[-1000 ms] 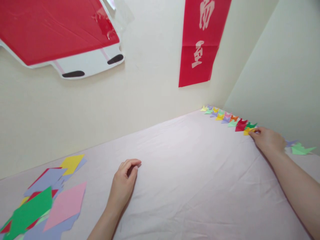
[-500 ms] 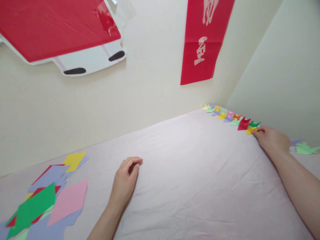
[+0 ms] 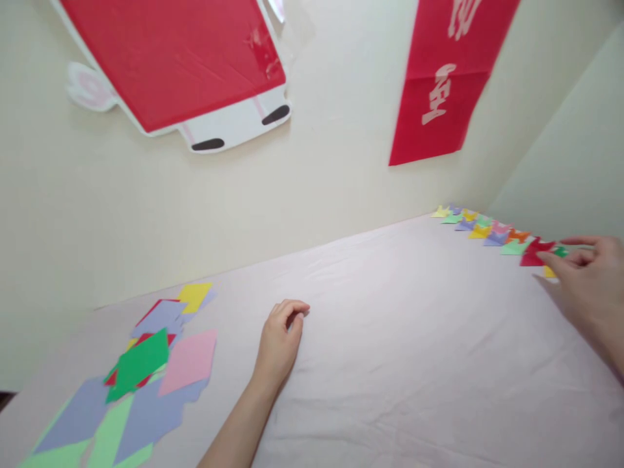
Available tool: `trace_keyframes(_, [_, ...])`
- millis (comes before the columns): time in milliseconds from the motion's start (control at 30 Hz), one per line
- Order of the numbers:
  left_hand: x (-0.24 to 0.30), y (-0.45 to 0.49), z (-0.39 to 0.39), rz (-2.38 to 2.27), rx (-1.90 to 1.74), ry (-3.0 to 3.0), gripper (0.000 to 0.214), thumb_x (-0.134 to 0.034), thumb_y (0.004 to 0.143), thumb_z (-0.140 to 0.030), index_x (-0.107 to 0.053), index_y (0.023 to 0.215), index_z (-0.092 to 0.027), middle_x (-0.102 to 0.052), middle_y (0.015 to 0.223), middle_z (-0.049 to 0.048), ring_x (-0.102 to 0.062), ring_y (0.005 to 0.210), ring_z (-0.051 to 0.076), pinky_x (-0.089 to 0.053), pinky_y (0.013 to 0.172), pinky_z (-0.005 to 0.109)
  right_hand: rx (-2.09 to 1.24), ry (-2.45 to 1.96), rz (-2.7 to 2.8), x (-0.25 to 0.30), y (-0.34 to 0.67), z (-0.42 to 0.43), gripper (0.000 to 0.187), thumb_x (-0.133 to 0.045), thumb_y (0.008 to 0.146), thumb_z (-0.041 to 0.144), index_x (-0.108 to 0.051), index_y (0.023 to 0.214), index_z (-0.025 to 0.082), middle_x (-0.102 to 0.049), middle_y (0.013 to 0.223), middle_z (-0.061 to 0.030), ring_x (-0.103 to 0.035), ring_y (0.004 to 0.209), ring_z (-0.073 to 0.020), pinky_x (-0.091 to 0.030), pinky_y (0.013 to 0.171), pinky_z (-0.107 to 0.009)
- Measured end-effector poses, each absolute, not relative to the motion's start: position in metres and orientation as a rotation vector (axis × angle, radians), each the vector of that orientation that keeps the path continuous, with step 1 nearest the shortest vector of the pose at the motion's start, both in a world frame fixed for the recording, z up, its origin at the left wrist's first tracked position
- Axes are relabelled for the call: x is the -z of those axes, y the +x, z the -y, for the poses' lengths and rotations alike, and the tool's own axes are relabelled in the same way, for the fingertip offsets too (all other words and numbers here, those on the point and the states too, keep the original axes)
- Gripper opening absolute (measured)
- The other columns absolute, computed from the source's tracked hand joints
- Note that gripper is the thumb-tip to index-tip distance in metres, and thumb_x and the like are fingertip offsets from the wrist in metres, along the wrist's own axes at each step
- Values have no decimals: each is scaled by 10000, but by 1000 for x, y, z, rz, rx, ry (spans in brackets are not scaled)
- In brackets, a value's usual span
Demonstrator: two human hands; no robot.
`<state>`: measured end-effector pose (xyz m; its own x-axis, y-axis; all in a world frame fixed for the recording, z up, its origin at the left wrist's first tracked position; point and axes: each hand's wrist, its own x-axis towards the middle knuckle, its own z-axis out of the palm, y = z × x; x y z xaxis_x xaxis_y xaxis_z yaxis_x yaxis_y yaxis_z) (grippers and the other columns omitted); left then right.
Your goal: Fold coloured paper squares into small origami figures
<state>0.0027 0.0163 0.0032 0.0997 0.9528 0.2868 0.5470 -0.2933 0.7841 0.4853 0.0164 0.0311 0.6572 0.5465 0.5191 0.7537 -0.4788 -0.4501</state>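
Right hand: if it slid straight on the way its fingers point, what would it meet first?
Probably the red folded paper in the colourful row; the fingers of the right hand look nearly on it, contact unclear.

Table under matt pale-pink cloth (image 3: pixel 390 351), soft and lightly creased. Folded pieces (image 3: pixel 487 229) along its far right edge and loose sheets (image 3: pixel 146 364) at near left corner: smooth matt coloured paper. Matt wall (image 3: pixel 316 182) carries a thin creased paper banner (image 3: pixel 448 84) and a shinier red sheet (image 3: pixel 185 58) with glossy clear plastic film (image 3: pixel 292 19).
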Motion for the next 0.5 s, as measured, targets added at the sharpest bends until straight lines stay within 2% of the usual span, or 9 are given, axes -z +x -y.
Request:
trace_keyframes(133, [-5,5,-13,-1464,-1120,1867,222,-465,817,-91,-647,862,-210,-660,887,25,-588,907,187,-447,857,330,374,-1949,1486,-26,406,-27,292,-529,821,464,-557,1045,280,-607,693,-13,-580,591,-208,-360,532,-285])
trace_keyframes(200, [-4,4,-13,-1484,-1123,1865,231,-474,814,-75,-653,866,-211,-662,882,20,-588,901,178,-451,851,316,152,-1795,1703,-22,357,-28,315,-518,814,495,-561,1040,279,-609,671,8,-583,535,-185,-396,518,-274])
trace_keyframes(333, [-1,2,-12,-1503,-1130,1859,239,-485,818,-60,-658,881,-211,-668,882,9,-593,890,162,-462,829,288,-213,-1350,2135,-16,260,-20,241,-485,877,360,-546,1079,243,-626,702,0,-600,542,-165,-447,520,-265])
trace_keyframes(433, [0,2,-9,-1539,-1149,1842,246,-479,837,-60,-659,906,-211,-672,905,11,-603,885,156,-473,815,279,-250,-1042,2259,-11,206,-13,200,-444,914,257,-550,1079,219,-660,877,-66,-647,780,-204,-515,690,-311])
trace_keyframes(500, [-1,0,-6,-1574,-1158,1831,246,-483,849,-66,-660,932,-216,-673,937,12,-608,902,152,-478,818,273,-220,-941,2308,-6,185,-9,218,-483,904,246,-558,1106,214,-645,1080,-109,-612,1000,-255,-500,851,-393])
